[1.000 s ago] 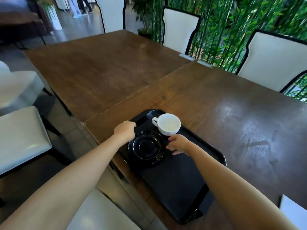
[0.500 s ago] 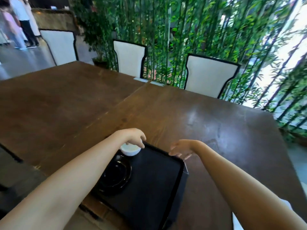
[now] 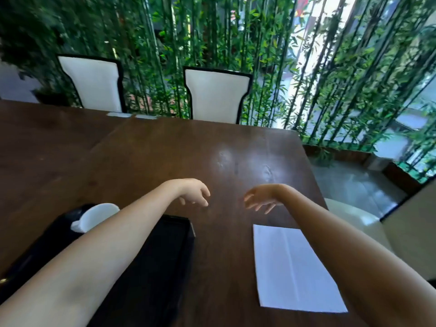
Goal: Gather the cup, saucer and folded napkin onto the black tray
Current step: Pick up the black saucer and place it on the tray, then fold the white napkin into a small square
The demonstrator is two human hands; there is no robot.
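Note:
The black tray lies at the lower left of the brown table. A white cup stands on the tray's far end, partly behind my left forearm, which hides the saucer. A white folded napkin lies flat on the table to the right of the tray, apart from it. My left hand hovers over bare table beyond the tray, fingers loosely apart, holding nothing. My right hand hangs above the table just past the napkin's far edge, fingers spread and empty.
Two white chairs with black frames stand at the table's far side before a bamboo screen. The table's right edge drops to a grey floor. A pale seat sits by the right edge.
The view has swung to the right, bringing the napkin into sight. Both hands have left the cup and saucer on the tray and moved right, over the bare table.

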